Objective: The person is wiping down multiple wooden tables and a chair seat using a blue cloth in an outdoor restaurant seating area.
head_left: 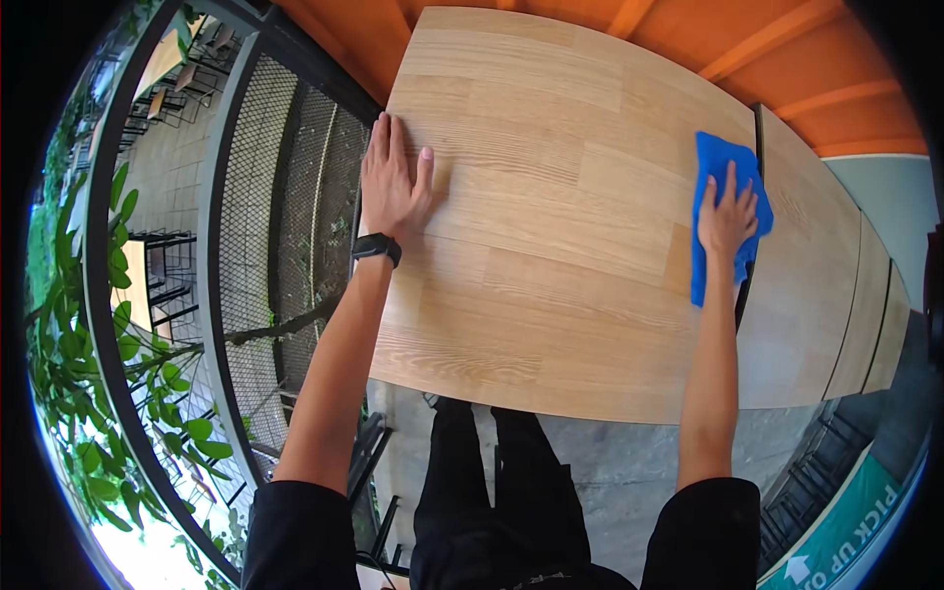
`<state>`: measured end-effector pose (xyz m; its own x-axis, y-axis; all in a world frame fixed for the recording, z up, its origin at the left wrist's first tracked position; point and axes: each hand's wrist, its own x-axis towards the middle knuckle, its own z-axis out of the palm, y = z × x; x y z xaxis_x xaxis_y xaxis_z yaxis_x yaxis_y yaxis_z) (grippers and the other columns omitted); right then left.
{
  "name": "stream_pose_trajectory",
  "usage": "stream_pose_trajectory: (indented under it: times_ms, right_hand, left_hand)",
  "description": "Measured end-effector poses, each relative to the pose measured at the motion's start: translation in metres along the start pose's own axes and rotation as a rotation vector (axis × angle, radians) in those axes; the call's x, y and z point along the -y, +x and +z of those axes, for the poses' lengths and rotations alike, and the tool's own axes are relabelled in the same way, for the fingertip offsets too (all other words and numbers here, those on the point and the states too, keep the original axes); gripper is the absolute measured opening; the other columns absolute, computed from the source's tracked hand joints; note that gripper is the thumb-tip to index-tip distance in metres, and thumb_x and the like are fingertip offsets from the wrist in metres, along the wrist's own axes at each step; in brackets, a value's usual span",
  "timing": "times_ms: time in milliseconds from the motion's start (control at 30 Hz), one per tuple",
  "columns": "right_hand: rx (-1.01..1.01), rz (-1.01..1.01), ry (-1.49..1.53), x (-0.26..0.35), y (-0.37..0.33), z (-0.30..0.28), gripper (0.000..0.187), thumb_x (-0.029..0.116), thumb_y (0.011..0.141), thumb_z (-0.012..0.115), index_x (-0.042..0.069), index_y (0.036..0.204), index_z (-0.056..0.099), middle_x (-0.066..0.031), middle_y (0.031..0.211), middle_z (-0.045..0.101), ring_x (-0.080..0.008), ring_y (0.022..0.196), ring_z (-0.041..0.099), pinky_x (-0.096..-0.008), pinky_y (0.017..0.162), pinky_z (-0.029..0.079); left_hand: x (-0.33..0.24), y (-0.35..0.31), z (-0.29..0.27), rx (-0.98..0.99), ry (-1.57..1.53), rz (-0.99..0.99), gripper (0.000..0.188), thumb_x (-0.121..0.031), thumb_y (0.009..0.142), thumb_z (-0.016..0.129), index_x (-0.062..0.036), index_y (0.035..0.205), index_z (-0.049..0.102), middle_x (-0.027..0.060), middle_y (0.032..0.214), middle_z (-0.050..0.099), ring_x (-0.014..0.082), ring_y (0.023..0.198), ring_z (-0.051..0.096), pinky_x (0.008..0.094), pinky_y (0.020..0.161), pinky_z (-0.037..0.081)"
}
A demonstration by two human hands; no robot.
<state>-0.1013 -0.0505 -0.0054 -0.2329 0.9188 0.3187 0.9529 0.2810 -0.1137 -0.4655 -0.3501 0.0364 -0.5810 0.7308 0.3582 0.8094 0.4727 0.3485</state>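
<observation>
A light wooden tabletop (pixel 551 226) spreads out in front of me. At its left edge rests my left hand (pixel 395 182), fingers stretched out and pointing away from me, with nothing in it. A dark band is around that wrist. On the right side, a blue cloth (pixel 726 157) lies partly bunched near the gap beside the neighbouring table. My right hand (pixel 726 216) presses down on the cloth with fingers spread over it. Part of the cloth is hidden beneath the palm.
Another wooden table (pixel 801 256) adjoins on the right, past a narrow dark gap. An orange panelled wall (pixel 629 29) borders the far side. To the left stand a metal mesh railing (pixel 258 187) and leafy plants (pixel 108 433). A green banner (pixel 846 521) is at lower right.
</observation>
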Motion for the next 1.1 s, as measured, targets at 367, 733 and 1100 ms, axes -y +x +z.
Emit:
stream_pose_trajectory:
  times_ms: [367, 733, 1100]
  right_hand:
    - [0.039, -0.516, 0.454, 0.284, -0.092, -0.036, 0.059, 0.049, 0.092, 0.052, 0.023, 0.145, 0.046, -0.0215, 0.154, 0.034, -0.041, 0.143, 0.028, -0.062, 0.115, 0.013]
    - [0.252, -0.815, 0.527, 0.276, -0.213, -0.074, 0.072, 0.049, 0.094, 0.046, 0.015, 0.155, 0.028, -0.0219, 0.161, 0.017, -0.0441, 0.148, 0.013, -0.0645, 0.115, 0.008]
    - [0.319, -0.825, 0.44, 0.244, -0.251, -0.096, 0.067, 0.048, 0.096, 0.044, 0.017, 0.154, 0.03, -0.017, 0.162, 0.017, -0.0384, 0.149, 0.013, -0.0624, 0.117, 0.006]
  left_hand:
    - [0.005, 0.003, -0.009, -0.273, -0.364, 0.08, 0.056, -0.031, 0.099, 0.047, 0.0051, 0.14, 0.041, 0.0291, 0.14, 0.046, 0.0425, 0.132, 0.044, 0.0458, 0.111, 0.033]
    - [-0.167, 0.073, 0.073, 0.565, 0.053, 0.398, 0.097, -0.076, 0.083, 0.048, -0.0125, 0.154, 0.03, 0.0254, 0.159, 0.018, 0.0415, 0.148, 0.014, 0.0617, 0.116, 0.014]
    - [-0.187, 0.053, 0.101, 0.497, 0.167, 0.249, 0.119, -0.088, 0.07, 0.051, -0.0181, 0.158, 0.012, 0.0203, 0.163, 0.001, 0.0392, 0.15, -0.003, 0.0668, 0.114, -0.004]
